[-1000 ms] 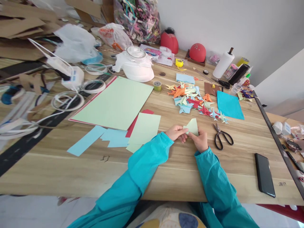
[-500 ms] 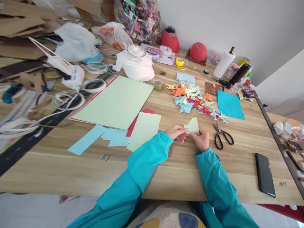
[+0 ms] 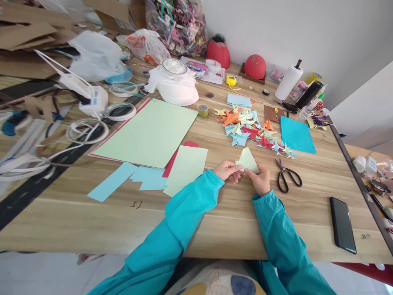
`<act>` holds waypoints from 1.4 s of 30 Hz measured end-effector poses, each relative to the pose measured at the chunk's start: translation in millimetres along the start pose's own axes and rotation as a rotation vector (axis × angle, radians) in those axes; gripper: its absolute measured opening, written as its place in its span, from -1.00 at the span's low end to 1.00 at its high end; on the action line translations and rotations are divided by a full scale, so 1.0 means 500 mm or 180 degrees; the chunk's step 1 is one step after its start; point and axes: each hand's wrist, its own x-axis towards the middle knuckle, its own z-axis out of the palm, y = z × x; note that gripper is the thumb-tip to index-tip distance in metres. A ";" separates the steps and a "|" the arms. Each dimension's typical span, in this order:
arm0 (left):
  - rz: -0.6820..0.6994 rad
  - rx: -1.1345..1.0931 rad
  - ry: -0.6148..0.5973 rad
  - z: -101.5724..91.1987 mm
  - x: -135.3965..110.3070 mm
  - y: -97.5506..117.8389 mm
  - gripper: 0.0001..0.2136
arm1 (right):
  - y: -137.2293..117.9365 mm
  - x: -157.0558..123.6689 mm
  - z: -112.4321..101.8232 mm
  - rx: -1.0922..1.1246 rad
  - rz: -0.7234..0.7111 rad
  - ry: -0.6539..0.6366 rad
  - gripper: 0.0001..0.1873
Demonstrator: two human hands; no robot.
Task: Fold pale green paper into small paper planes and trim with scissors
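Note:
A small folded piece of pale green paper (image 3: pixel 247 160) is held between both hands just above the table. My left hand (image 3: pixel 227 170) pinches its left corner. On the other side, my right hand (image 3: pixel 259 179) grips the lower right edge, thumb on top. The paper's pointed tip faces away from me. Black-handled scissors (image 3: pixel 286 176) lie to the right of my right hand, blades pointing away. Beyond the hands is a heap of folded paper figures (image 3: pixel 245 125) in orange, red, blue and green. Pale green sheets (image 3: pixel 188 166) lie left of my left hand.
A large green sheet stack (image 3: pixel 147 131) and light blue paper strips (image 3: pixel 112 182) lie on the left. A black phone (image 3: pixel 343 225) rests near the right front edge. At the back stand a white cloth-wrapped object (image 3: pixel 175 84) and a yellow tape measure (image 3: pixel 231 80). White cables (image 3: pixel 87 130) coil far left.
The folded green paper has turned slightly anticlockwise in my fingers, its tip now further left and a bit farther away. Both hands stay in nearly the same place.

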 end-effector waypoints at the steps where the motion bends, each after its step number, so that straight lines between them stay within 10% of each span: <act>1: -0.0028 -0.0003 -0.0035 -0.001 0.000 0.001 -0.66 | 0.000 0.000 0.000 0.0022 0.0004 0.0005 -0.70; 11: -0.0245 -0.0276 -0.0782 -0.009 -0.015 0.009 -0.61 | -0.012 -0.001 -0.003 0.0312 0.0196 -0.0093 -0.66; 42: 0.0546 0.0713 -0.0738 -0.007 -0.022 0.013 -0.63 | -0.005 0.001 -0.001 0.1069 0.0259 -0.0361 -0.74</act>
